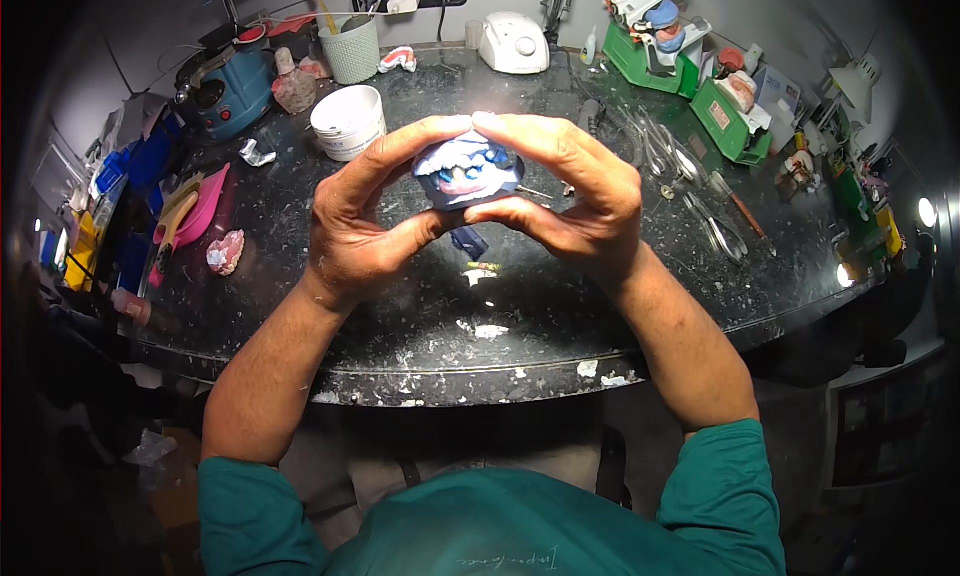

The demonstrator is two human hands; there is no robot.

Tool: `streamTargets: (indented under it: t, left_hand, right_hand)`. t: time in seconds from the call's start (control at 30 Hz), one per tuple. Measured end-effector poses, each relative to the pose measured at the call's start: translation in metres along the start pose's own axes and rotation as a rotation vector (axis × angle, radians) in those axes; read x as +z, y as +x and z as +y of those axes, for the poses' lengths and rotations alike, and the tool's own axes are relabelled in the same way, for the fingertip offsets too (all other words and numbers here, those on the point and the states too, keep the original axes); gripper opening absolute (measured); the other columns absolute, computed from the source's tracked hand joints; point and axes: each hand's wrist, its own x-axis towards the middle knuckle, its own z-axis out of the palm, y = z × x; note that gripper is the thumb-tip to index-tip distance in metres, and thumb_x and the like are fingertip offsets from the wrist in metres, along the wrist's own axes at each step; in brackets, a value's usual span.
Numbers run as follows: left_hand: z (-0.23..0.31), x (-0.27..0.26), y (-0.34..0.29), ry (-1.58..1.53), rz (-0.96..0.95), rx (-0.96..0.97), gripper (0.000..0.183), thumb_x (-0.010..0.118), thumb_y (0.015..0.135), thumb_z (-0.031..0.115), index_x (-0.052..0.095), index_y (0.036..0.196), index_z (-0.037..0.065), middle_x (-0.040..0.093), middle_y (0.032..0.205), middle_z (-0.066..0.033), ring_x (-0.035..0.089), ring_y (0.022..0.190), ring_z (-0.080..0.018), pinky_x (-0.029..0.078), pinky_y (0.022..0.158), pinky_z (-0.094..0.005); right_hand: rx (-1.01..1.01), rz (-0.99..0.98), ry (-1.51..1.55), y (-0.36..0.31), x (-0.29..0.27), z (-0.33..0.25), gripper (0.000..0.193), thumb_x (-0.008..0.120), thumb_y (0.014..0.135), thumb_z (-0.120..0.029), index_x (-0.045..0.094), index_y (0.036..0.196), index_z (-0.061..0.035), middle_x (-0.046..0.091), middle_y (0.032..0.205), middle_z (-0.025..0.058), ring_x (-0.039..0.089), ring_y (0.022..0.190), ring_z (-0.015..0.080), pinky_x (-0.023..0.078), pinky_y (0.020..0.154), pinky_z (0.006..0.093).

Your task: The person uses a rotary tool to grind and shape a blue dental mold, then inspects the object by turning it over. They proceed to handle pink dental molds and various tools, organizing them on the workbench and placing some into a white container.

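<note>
Between both hands, above the middle of the dark bench, is a dental model (468, 173) in pale blue and white, with an upper and a lower part meeting at the teeth. My left hand (360, 211) curves round its left side, fingers over the top and thumb underneath. On the other side my right hand (585, 191) mirrors that grip, with the fingertips of both hands meeting at the top. A thin metal pin (535, 193) sticks out near the model's lower right. Below the hands lies a small dark blue piece (468, 241) on the bench.
A white tub (348, 123) and a pink dental cast (225, 253) stand left, near a magenta dustpan (205, 208). Behind are a pale green cup of tools (351, 51) and a white device (514, 44). Metal instruments (715, 226) and green bins (725, 126) occupy the right.
</note>
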Motion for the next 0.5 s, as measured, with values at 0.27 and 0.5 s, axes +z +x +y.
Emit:
streamTargets:
  t: [0.27,0.5]
  left_hand:
    - [0.0024,0.0007,0.0017,0.042,-0.004,0.034,0.064,0.080,0.075,-0.010,0.060,0.135,-0.001,0.066,0.134,-0.0133,0.061,0.126,-0.0218,0.047,0.111,-0.0354]
    - [0.0037,0.0036,0.0059,0.135,0.009,0.047,0.064,0.080,0.075,-0.008,0.061,0.135,0.001,0.067,0.133,-0.0138,0.063,0.124,-0.0220,0.049,0.108,-0.0345]
  right_hand:
    - [0.001,-0.025,-0.007,-0.0004,-0.0034,-0.0012,0.056,0.090,0.071,-0.017,0.072,0.122,-0.0039,0.075,0.115,0.0106,0.072,0.107,0.0280,0.056,0.095,0.0409]
    - [0.007,-0.003,0.026,0.0021,-0.0011,-0.0003,0.056,0.092,0.070,-0.015,0.070,0.119,0.0001,0.073,0.112,0.0156,0.071,0.105,0.0287,0.057,0.093,0.0380]
